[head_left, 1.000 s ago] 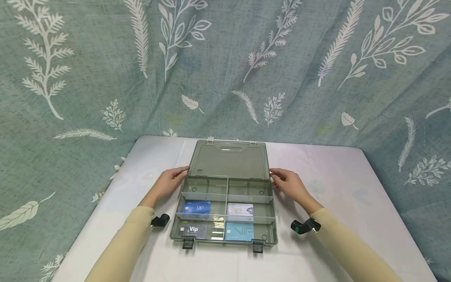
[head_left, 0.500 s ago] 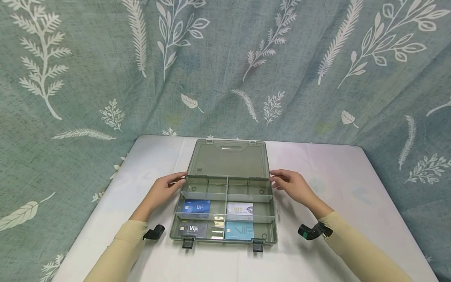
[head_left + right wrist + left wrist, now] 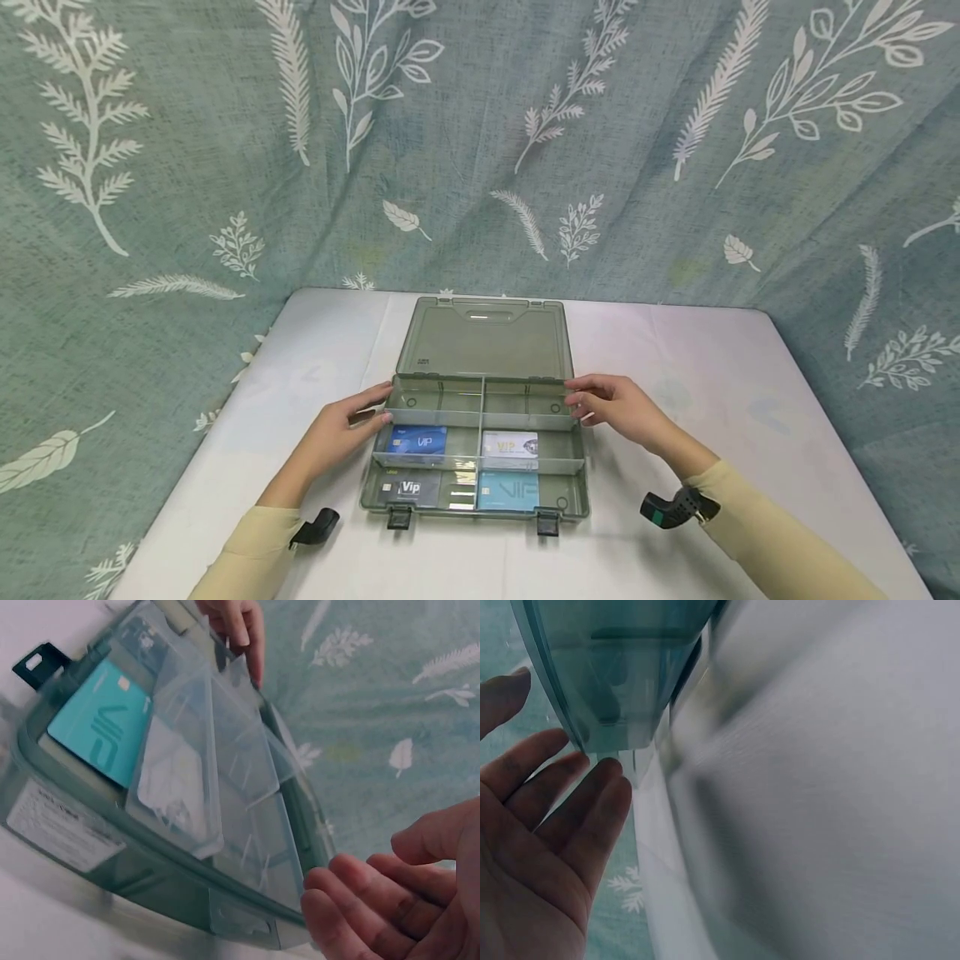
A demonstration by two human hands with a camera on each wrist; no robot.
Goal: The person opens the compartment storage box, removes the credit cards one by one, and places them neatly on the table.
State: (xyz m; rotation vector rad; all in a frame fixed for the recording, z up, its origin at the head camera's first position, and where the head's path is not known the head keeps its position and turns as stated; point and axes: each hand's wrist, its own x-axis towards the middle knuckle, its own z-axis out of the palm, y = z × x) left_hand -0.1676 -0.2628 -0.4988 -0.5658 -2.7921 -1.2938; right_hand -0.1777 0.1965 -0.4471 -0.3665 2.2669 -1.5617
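Observation:
A translucent grey-green divided box (image 3: pixel 450 515) lies on the table with its lid (image 3: pixel 483 337) folded back flat. Plastic cards lie in its compartments: blue (image 3: pixel 418 442) and white (image 3: pixel 512 445) in the middle row, dark grey (image 3: pixel 408 492) and turquoise (image 3: pixel 508 492) in the front row. The back row holds no cards. My left hand (image 3: pixel 337 429) is at the box's left side, fingers loosely extended by the wall. At the right rear side, the fingers of my right hand (image 3: pixel 618 408) reach the rim, relaxed and slightly bent. Neither hand grips anything; exact contact is unclear.
Two dark latches (image 3: pixel 399 518) hang from the box's front edge. White cloth covers the table (image 3: pixel 675 375). A leaf-patterned green curtain (image 3: pixel 465 150) stands behind and along the sides. Small black devices (image 3: pixel 678 507) are worn on both wrists.
Both hands have slid toward the front along the box's sides, away from the hinge line, the left one farther. The box, lid and cards have not moved.

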